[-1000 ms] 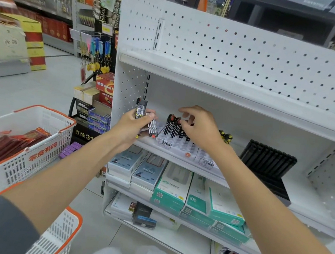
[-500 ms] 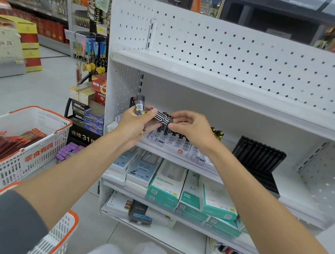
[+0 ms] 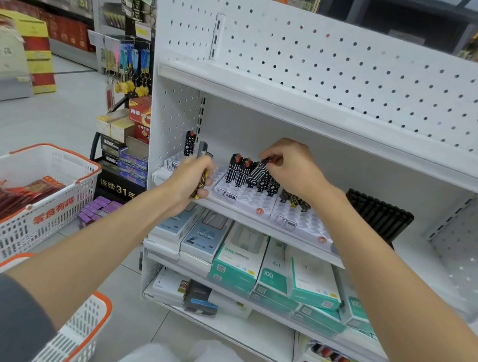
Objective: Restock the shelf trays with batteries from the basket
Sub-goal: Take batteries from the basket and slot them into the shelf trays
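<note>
Two white trays [image 3: 247, 201] labelled NBM hold black-and-white patterned batteries [image 3: 240, 173].

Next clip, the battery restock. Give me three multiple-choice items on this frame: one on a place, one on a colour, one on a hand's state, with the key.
1. Where does the right hand hold its black-and-white battery pack?
A. on the floor
B. over the middle white tray
C. on the bottom shelf

2. What colour is the rim of the white basket that holds red packets?
A. blue
B. orange
C. green

3. What is the left hand doing?
A. holding a bundle of packs
B. lying flat on the shelf
C. hanging empty

Key:
1 B: the pinched pack tilts over that tray.
2 B: an orange band runs round its top edge.
3 A: its fingers curl round several packs.
</note>
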`<state>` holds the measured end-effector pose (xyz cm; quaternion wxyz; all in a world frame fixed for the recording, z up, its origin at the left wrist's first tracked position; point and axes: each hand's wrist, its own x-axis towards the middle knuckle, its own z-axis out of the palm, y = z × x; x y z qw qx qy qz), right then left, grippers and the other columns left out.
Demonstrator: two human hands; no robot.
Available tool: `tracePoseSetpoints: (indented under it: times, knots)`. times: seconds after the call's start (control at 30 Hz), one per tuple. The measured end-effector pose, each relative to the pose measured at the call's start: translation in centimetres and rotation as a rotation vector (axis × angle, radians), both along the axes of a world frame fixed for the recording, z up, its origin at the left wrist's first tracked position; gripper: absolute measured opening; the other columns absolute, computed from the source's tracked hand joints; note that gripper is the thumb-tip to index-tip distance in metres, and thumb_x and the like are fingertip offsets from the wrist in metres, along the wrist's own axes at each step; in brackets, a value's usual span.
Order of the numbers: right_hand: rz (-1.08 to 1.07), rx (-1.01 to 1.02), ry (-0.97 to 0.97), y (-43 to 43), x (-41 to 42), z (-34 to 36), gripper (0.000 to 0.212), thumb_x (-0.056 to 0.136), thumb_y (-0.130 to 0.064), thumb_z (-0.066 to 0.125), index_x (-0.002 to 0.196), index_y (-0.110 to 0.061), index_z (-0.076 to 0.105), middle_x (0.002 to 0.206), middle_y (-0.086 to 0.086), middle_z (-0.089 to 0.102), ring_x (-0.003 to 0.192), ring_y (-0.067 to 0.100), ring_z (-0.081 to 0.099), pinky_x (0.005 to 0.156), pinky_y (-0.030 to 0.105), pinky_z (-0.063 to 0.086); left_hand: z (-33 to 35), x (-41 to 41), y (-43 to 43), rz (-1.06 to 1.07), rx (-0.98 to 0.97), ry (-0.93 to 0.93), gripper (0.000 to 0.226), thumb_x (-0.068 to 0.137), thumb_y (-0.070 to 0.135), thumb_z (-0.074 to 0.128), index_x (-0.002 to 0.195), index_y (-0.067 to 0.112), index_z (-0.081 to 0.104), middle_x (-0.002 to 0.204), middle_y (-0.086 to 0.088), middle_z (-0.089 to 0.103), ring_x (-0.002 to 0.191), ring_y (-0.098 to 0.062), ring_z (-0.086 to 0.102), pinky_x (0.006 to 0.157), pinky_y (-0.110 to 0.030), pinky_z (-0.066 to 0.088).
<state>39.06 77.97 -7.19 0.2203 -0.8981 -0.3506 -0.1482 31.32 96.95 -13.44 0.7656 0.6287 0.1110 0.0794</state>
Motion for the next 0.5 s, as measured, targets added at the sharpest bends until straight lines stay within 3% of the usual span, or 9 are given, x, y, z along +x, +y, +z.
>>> tracePoseSetpoints:
  times: [0.17,0.37,0.5]
  knots:
    - [0.020,-0.061,-0.018,0.5,0.5,-0.9,0.023,0.087,0.002,0.059,0.105,-0.007,0.070,0.108,0.009,0.065,0.094,0.020,0.060,0.090,0.030,0.049,-0.1,0.1,0.4,-0.005,-0.084,-0.018,0.012,0.093,0.003,0.047,0.089,0.014,0.043,0.077,-0.003,0.041,0.062,-0.012,0.041,0.043,-0.020,0.036]
    - [0.045,-0.089,-0.076,0.7,1.0,-1.6,0.023,0.088,0.002,0.060,0.105,-0.007,0.072,0.111,0.008,0.063,0.097,0.023,0.060,0.093,0.036,0.048,-0.3,-0.1,0.3,-0.046,-0.003,-0.060,0.006,0.100,0.016,0.053,0.101,0.010,0.050,0.087,-0.007,0.046,0.074,-0.016,0.052,0.072,-0.029,0.058]
    - [0.072,-0.061,-0.024,0.8,0.9,-1.3,0.021,0.089,0.001,0.062,0.104,-0.009,0.073,0.109,0.005,0.065,0.096,0.019,0.061,0.093,0.031,0.049,-0.2,-0.4,0.4,-0.080,-0.002,-0.075,0.017,0.099,0.018,0.053,0.114,0.010,0.054,0.087,-0.007,0.054,0.079,-0.018,0.055,0.085,-0.045,0.058]
